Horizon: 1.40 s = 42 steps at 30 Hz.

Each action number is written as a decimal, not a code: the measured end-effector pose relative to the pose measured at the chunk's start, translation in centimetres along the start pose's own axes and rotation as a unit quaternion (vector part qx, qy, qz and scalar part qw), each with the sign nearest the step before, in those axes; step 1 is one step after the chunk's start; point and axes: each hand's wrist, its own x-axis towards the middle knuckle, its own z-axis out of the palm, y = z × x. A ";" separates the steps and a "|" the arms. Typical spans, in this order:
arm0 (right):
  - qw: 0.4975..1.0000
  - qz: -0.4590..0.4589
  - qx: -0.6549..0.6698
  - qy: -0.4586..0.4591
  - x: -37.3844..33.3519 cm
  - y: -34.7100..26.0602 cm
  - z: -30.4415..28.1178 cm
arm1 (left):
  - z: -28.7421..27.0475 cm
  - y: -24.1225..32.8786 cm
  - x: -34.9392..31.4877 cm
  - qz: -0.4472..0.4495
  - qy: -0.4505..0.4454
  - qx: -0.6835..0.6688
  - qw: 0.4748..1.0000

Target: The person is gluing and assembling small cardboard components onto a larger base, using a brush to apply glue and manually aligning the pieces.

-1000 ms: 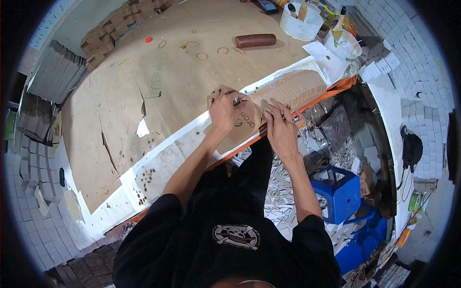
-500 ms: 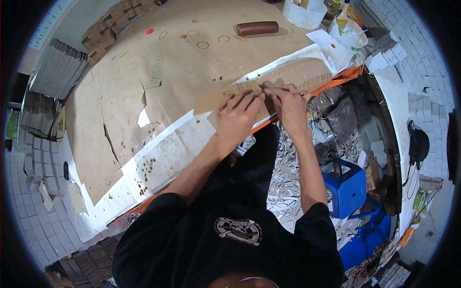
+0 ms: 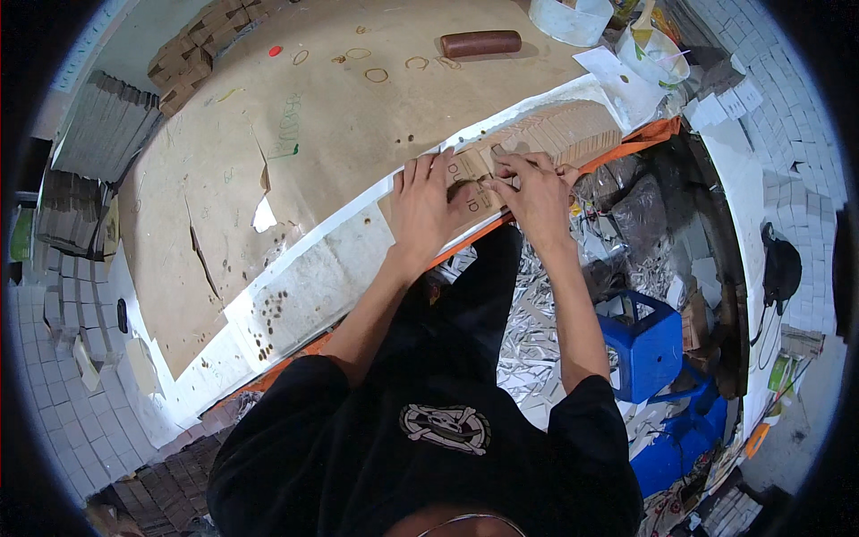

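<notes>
A brown cardboard piece (image 3: 472, 199) with dark print lies on the white strip along the table's near edge. My left hand (image 3: 422, 204) is laid flat over its left part, fingers stretched out and pointing away from me. At its right end my right hand (image 3: 540, 193) has its fingers curled, with thumb and forefinger closed at the cardboard's edge; the fingertips are partly hidden. Just beyond the right hand, a fanned row of overlapping cardboard pieces (image 3: 565, 129) runs to the right.
A brown cylinder (image 3: 480, 44) lies on the paper-covered table (image 3: 340, 116). At the far right stand a white tub (image 3: 573, 20) and a bucket with a brush (image 3: 651, 55). A blue plastic stool (image 3: 641, 347) stands below, among paper scraps (image 3: 535, 333). Grey stacks (image 3: 107, 125) line the left.
My left hand has moved left and flattened onto the cardboard. The raised flap under it has come down, and print now shows between the hands. My right hand stays near the same spot.
</notes>
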 end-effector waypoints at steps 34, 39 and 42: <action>0.985 0.028 0.075 0.150 -4.1 0.0 -0.4 | 2.6 -2.7 4.7 0.212 0.001 0.002 0.977; 0.963 0.176 0.077 0.188 -2.3 0.6 -2.3 | 3.1 -3.0 5.0 0.234 0.080 -0.019 0.969; 0.978 0.109 0.028 0.176 -2.3 1.1 -0.6 | 2.8 -2.8 5.0 0.232 0.095 -0.010 0.968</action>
